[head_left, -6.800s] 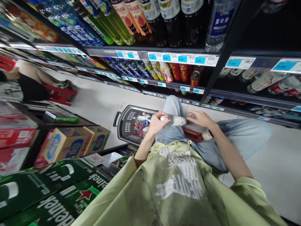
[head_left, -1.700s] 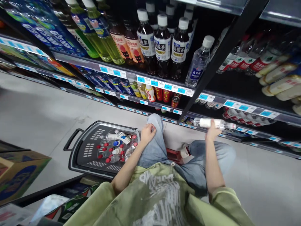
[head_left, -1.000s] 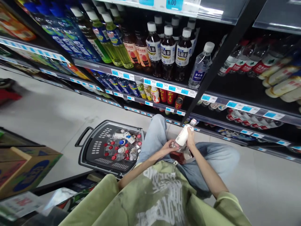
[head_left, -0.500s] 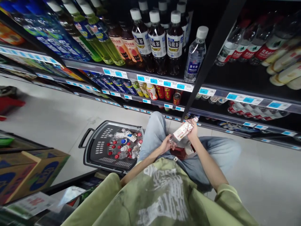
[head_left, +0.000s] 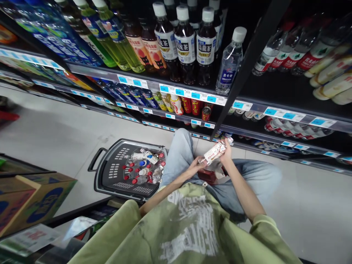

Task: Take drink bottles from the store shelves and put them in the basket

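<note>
Above my lap, a clear plastic drink bottle (head_left: 213, 154) with a white label is held tilted, its cap end up to the right. My right hand (head_left: 226, 153) is closed around the bottle near its neck. At the lower end, my left hand (head_left: 196, 163) is closed around the base. Below the bottle, a reddish-brown object (head_left: 208, 176) lies in my lap, partly hidden. To my left on the floor is a black shopping basket (head_left: 106, 179) with several bottles in it, many with red caps.
Drink shelves (head_left: 192, 91) run across the front, with dark oolong tea bottles (head_left: 186, 44) and one clear water bottle (head_left: 228, 62) on the upper one. Cardboard boxes (head_left: 52, 198) stand at the left. A shelf edge with a price card (head_left: 29, 238) is at lower left.
The bottle has tilted slightly flatter and its label has turned a little in my hands. Both hands stay on it. The view has shifted slightly, and the basket appears a bit further left.
</note>
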Available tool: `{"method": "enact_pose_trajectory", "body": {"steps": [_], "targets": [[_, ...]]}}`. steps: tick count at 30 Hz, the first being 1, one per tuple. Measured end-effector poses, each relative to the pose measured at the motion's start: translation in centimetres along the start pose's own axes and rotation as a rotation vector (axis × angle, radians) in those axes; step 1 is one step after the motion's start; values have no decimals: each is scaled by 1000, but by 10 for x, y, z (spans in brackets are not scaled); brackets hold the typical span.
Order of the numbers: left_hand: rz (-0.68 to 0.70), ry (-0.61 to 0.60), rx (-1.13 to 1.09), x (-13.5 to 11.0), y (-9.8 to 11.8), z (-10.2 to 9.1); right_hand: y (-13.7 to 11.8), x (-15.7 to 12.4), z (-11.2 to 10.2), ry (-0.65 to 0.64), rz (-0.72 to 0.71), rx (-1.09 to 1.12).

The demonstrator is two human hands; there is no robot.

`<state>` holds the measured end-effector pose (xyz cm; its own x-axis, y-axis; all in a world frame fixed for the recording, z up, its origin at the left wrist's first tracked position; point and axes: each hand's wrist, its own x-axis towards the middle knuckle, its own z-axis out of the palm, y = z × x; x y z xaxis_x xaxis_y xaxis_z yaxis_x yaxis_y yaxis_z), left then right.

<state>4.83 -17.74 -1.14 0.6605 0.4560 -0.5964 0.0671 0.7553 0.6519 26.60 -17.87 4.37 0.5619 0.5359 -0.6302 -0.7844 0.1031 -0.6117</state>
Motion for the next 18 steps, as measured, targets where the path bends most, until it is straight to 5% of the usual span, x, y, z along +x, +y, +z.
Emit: {"method": "enact_pose_trajectory", "body": {"steps": [9, 18], "targets": [[-229, -219, -51, -4, 9, -4, -11, 0, -3, -130, 45, 16], [-11, 46, 24, 0, 1, 5, -6, 1, 0, -124, -30, -19]]}}
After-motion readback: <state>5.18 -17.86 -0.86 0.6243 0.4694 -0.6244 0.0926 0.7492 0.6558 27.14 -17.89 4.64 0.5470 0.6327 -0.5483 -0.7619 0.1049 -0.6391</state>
